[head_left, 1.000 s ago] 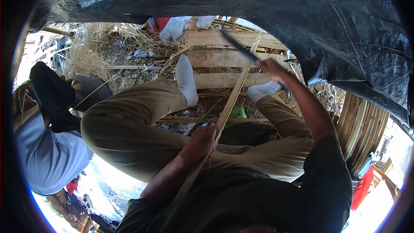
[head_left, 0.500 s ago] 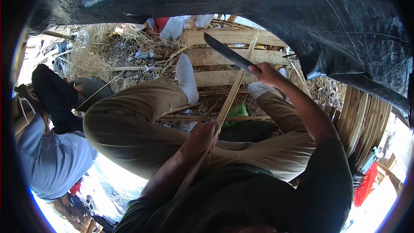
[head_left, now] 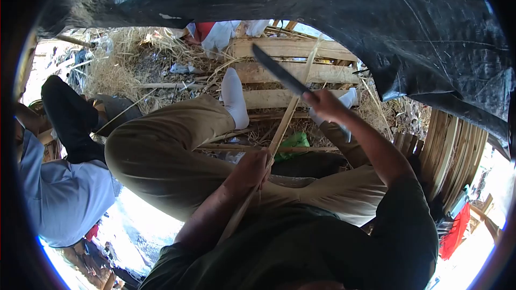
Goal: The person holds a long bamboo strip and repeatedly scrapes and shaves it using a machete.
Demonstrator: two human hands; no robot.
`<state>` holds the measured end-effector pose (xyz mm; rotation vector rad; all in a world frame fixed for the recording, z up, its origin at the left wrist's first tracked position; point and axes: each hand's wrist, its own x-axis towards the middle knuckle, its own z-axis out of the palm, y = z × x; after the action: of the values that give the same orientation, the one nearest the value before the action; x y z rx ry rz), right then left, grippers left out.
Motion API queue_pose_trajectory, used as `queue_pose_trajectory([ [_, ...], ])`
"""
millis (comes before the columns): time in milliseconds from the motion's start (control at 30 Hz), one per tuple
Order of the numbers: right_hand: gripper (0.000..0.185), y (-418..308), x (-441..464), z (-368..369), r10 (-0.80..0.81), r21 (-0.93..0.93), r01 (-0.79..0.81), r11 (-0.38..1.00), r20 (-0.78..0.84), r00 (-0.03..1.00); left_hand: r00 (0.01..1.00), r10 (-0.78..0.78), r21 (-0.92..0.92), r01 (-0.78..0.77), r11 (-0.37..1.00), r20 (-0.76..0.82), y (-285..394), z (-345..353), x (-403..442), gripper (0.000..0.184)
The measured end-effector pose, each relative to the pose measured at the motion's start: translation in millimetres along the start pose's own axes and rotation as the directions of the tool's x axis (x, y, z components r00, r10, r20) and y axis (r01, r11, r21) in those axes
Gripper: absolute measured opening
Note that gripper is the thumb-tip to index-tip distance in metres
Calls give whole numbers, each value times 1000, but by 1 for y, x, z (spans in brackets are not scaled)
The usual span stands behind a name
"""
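My left hand (head_left: 253,167) is closed around a long, narrow wooden strip (head_left: 288,114). The strip slants from beside my torso up past my feet toward the pale boards. In my right hand (head_left: 327,105) is a machete (head_left: 277,70), its dark blade pointing up and to the left. The blade lies across the upper part of the strip; whether it touches the wood I cannot tell. My fingers wrap the machete's handle, part of which shows below the hand.
Wooden slats (head_left: 279,98) lie beyond my white-socked feet, with straw (head_left: 123,70) around them. A black tarp (head_left: 333,0) hangs overhead. Stacked wood strips (head_left: 449,156) stand at right. Another person (head_left: 75,188) sits at left. A green plastic bag (head_left: 294,144) lies between my legs.
My right hand with the machete has moved slightly down and left, nearer the strip. My left hand keeps its hold in nearly the same place. The other person's arm has shifted.
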<state>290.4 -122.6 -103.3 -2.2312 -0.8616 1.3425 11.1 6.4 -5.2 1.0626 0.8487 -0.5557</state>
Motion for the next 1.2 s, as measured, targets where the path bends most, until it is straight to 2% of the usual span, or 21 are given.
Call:
queue_pose_trajectory([
  [33, 60, -10, -8, 4, -41, -108, 42, 993, 8, 999, 1000, -19, -31, 20, 999, 10, -7, -3, 3, 50],
  [133, 61, 7, 4, -13, 60, -37, -59, 998, 3, 998, 1000, -26, -42, 26, 999, -13, -15, -1, 11, 51],
  [167, 61, 14, 14, -23, 63, -124, -70, 990, -63, 996, 999, -16, -38, 15, 999, -38, -15, 0, 13, 52],
  [267, 59, 8, 6, -14, 119, -20, -123, 992, -136, 984, 1000, 23, -54, -23, 998, 3, -9, 1, 7, 52],
  [300, 57, -4, -7, 3, 59, 51, -58, 997, -14, 998, 999, 45, -34, -45, 998, 6, -11, 0, 6, 52],
  [333, 54, -23, -22, 10, -76, -183, 65, 981, -55, 996, 998, 58, -13, -58, 998, 13, -15, -1, 3, 52],
  [400, 54, -33, -24, -3, 109, 17, -111, 994, 67, 992, 999, 34, 4, -34, 999, 23, -17, 0, 2, 52],
  [500, 54, 3, 8, -22, 77, -86, -85, 993, -102, 992, 999, -35, -39, 35, 999, -4, -14, 3, 6, 52],
  [600, 56, 8, -5, 4, 116, 73, -107, 992, -126, 985, 999, -30, -3, 30, 1000, -22, -9, 1, 7, 53],
  [633, 57, -19, -24, 15, 87, 10, -87, 996, 14, 996, 999, -12, 28, 13, 1000, -48, -12, 2, 4, 53],
  [667, 57, -23, -27, 11, 110, 32, -111, 993, 32, 993, 998, 3, 66, 2, 998, -69, -14, 3, 1, 53],
  [733, 58, -22, -28, 4, 163, 90, -167, 982, 52, 985, 999, 43, 33, -43, 999, 0, -23, 4, 4, 53],
  [800, 60, 11, -2, -8, 73, 14, -72, 997, -77, 994, 999, 50, 15, -51, 999, 11, -21, -1, 8, 53],
  [867, 62, 7, -1, -22, 211, -51, -220, 974, -143, 967, 1000, -14, 4, 14, 1000, -4, -15, 0, 9, 54],
  [933, 57, -21, -28, 14, 238, 139, -236, 962, 4, 971, 998, 66, 186, -64, 980, -6, -8, -2, 4, 53],
  [967, 57, -2, -28, 35, -123, -154, 98, 983, -169, 978, 995, 97, 271, -93, 958, -1, -9, 0, 1, 53],
  [1067, 57, 0, -20, 9, 108, 49, -108, 993, -3, 994, 996, 90, 155, -87, 984, -13, -21, 1, 1, 51],
  [1100, 57, 14, -10, 1, 11, 11, -10, 1000, -94, 995, 997, 63, 152, -56, 987, -42, -16, 0, 2, 51],
  [1133, 57, 16, -1, -13, 154, 27, -153, 988, -77, 985, 997, 26, 141, -17, 990, -66, -10, 3, 1, 50],
  [1167, 58, 19, -3, -12, 214, 51, -209, 977, -107, 971, 996, -9, 129, 20, 991, -88, -7, 5, 1, 50],
  [1200, 59, 14, -5, -12, 268, 78, -259, 963, -140, 953, 997, 51, 189, -38, 981, -65, -6, 3, 3, 50],
])
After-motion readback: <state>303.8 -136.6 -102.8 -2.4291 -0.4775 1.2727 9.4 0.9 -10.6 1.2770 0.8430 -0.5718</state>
